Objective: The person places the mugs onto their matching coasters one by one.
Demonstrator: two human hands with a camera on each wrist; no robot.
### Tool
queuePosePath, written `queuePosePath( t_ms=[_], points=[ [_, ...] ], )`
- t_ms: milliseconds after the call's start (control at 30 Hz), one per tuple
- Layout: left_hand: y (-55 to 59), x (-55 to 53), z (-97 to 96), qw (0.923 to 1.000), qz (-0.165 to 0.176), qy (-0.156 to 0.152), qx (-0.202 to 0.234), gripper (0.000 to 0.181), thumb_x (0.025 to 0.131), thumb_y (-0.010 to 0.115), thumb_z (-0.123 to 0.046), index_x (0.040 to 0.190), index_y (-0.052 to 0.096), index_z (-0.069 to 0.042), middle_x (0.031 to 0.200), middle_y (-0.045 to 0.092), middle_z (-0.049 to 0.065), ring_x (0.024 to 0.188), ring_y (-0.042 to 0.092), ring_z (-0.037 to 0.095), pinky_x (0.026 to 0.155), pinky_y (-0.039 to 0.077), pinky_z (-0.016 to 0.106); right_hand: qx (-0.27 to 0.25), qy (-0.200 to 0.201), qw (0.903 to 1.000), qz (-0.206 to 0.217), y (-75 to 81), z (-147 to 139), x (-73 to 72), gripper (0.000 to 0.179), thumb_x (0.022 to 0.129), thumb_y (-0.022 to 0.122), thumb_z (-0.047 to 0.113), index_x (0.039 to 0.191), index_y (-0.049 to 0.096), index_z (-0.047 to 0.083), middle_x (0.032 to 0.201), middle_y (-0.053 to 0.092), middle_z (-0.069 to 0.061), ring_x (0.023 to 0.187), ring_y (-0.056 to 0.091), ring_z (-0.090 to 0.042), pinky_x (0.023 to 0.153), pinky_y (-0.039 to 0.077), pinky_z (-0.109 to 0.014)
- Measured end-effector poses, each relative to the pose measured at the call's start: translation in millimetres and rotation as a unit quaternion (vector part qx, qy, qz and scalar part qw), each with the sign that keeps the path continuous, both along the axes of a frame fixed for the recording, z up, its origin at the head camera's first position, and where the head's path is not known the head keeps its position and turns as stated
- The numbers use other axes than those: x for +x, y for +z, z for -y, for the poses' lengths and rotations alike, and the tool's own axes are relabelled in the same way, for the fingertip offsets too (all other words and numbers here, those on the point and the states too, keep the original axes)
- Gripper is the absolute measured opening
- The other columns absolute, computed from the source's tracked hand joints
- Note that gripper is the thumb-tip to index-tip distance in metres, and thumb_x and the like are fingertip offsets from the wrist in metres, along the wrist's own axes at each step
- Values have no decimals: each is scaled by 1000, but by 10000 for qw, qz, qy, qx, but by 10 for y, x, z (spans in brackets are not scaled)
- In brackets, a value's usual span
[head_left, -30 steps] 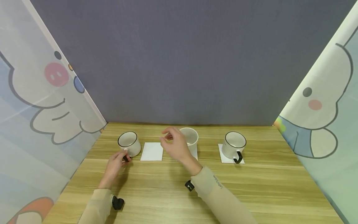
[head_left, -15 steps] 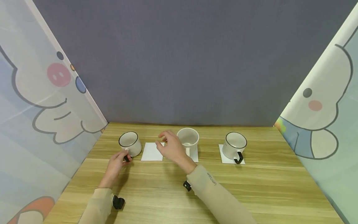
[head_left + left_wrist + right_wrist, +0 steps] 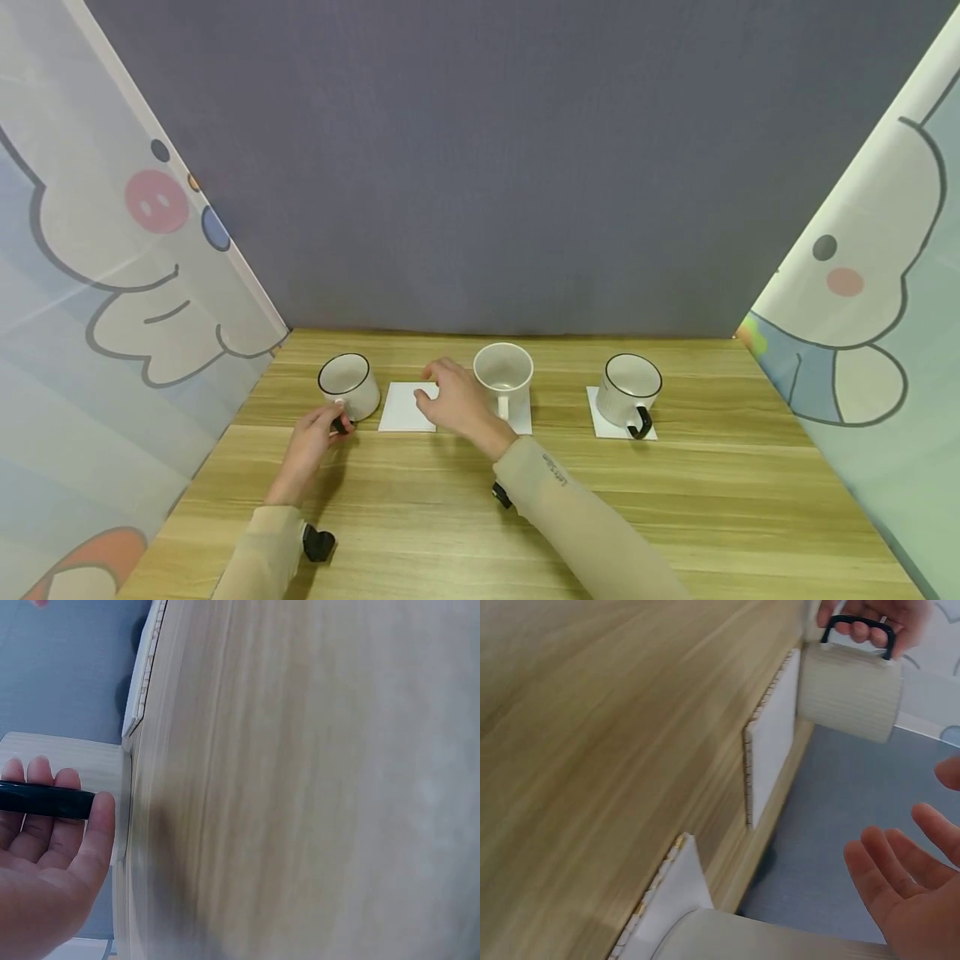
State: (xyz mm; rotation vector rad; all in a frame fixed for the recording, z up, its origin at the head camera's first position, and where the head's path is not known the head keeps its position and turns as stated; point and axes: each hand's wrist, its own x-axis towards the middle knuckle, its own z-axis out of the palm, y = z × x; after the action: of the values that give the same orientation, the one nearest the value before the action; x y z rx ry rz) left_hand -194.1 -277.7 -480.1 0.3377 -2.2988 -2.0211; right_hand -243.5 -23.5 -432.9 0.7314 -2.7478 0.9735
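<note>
A white mug with a dark rim [image 3: 363, 396] stands upright at the left, on the wood beside a bare white square coaster [image 3: 403, 410]. My left hand [image 3: 306, 446] holds this mug by its black handle [image 3: 45, 801], fingers curled round it in the left wrist view. My right hand [image 3: 461, 404] hovers near the bare coaster's right side, fingers loosely bent and holding nothing. Just right of that hand, an all-white mug [image 3: 504, 379] stands on another coaster [image 3: 523, 421], its handle facing me. In the right wrist view, the right palm [image 3: 922, 915] is empty.
Farther right, another dark-rimmed white mug [image 3: 618, 404] with a black handle stands on its own coaster [image 3: 600, 427]. The wooden table [image 3: 675, 517] ends at a grey back panel [image 3: 480, 167]. Cartoon-printed curtains [image 3: 847, 275] flank both sides.
My right hand has moved left and slightly down, away from the all-white mug, whose handle now shows. My left hand keeps its hold on the left mug, with no clear movement.
</note>
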Motion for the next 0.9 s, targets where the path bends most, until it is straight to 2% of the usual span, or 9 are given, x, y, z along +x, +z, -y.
queuePosePath(
  t_ms=[233,433,600,900],
  points=[
    [-2,21,7,10000,48,-22,16,38,110,45,-27,93,59,3,88,59,4,89,60,16,90,55,35,868,21,9961,-160,-127,48,-60,30,93,66,36,113,70,14,124,66,0,112,62,-22,87,53,-38],
    [-28,0,-11,10000,4,46,56,36,110,45,-23,97,58,8,86,59,3,87,61,16,86,56,34,1197,99,9928,-39,-230,69,-92,30,94,64,39,112,69,15,128,63,1,123,56,-21,92,52,-42],
    [-45,-13,-21,9999,-50,106,74,35,110,46,-22,98,57,10,84,58,3,84,61,16,83,56,32,1290,163,9915,8,-295,55,-114,27,92,66,37,108,68,15,125,64,0,116,57,-20,90,51,-39],
    [-43,-13,-13,9998,-111,140,119,35,110,46,-21,96,58,8,84,58,2,83,61,14,83,57,31,1668,232,9855,203,-412,81,-154,32,92,66,35,115,68,13,122,66,-3,111,57,-22,92,51,-37]
  ],
)
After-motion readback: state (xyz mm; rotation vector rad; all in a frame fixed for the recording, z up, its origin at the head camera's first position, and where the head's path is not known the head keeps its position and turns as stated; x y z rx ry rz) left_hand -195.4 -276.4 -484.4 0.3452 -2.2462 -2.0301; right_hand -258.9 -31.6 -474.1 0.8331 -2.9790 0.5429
